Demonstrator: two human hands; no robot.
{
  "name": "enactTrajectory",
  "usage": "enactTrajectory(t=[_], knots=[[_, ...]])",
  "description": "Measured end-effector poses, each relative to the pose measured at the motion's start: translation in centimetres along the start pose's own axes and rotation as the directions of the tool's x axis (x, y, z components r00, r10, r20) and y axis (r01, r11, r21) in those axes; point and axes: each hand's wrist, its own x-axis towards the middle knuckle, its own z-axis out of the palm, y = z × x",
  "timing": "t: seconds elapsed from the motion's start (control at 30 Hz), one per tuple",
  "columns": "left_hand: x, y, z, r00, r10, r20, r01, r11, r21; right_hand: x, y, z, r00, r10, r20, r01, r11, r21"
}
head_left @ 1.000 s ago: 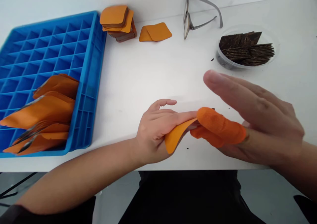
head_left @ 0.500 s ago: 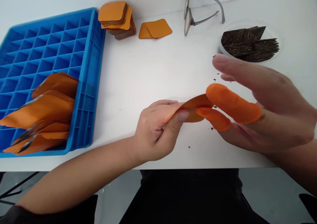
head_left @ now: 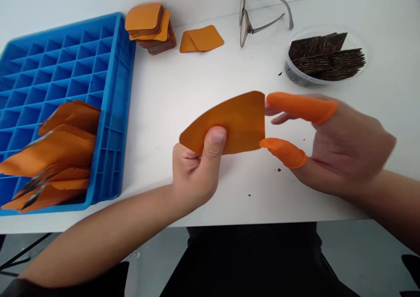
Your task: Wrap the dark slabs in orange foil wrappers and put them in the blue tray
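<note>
My left hand [head_left: 200,168] grips an orange pouch [head_left: 239,122] near its lower left part, thumb on top, and its broad face shows. At the pouch's right edge is my right hand [head_left: 348,139], wearing orange finger covers on the thumb and index finger. Those two fingers are spread apart; the thumb tip meets the pouch's lower right corner and the index tip is by the upper right corner. Farther back on the right, a clear round tub [head_left: 303,79] holds dark thin flat pieces [head_left: 328,58].
A blue divided crate [head_left: 110,131] stands at the left with several filled orange pouches [head_left: 62,150]. Behind are a stack of orange pouches [head_left: 144,19], a few flat ones [head_left: 205,39] and glasses [head_left: 246,26]. Dark crumbs lie on the white table [head_left: 177,82].
The pouch has turned from nearly edge-on to broad face up. My left hand has shifted slightly left, and my right hand has swung lower with its fingers spread at the pouch's right edge.
</note>
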Motion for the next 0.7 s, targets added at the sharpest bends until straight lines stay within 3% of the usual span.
enactTrajectory(t=[0.1,0.13,0.23,0.33,0.57,0.63,0.7], knots=[[0.1,-0.1,0.3,0.988,-0.012,-0.153,-0.017,0.982,-0.186,0.2,-0.4,0.3,0.996,0.028,0.081,-0.036,0.995,0.089],[0.0,-0.1,0.4,0.989,-0.007,-0.150,-0.024,0.977,-0.210,0.3,-0.5,0.5,0.993,0.046,0.107,-0.057,0.992,0.109],[-0.2,-0.1,0.5,0.997,-0.003,-0.080,-0.011,0.986,-0.169,0.3,-0.7,0.9,0.982,0.122,0.141,-0.149,0.969,0.198],[-0.3,-0.4,0.4,1.000,-0.009,-0.014,0.007,0.987,-0.160,0.3,-0.2,1.1,0.970,0.229,0.085,-0.245,0.917,0.316],[-0.2,-1.5,-0.3,0.973,-0.039,0.228,0.077,0.984,-0.162,0.9,1.1,0.9,0.921,0.378,0.091,-0.355,0.723,0.593],[-0.3,-1.3,-0.7,0.972,-0.013,0.234,0.052,0.986,-0.158,1.3,1.3,0.5,0.927,0.371,0.056,-0.335,0.750,0.571],[-0.3,-0.7,-1.1,0.983,-0.022,0.183,0.049,0.989,-0.142,1.7,1.6,-0.4,0.951,0.304,0.050,-0.294,0.848,0.442]])
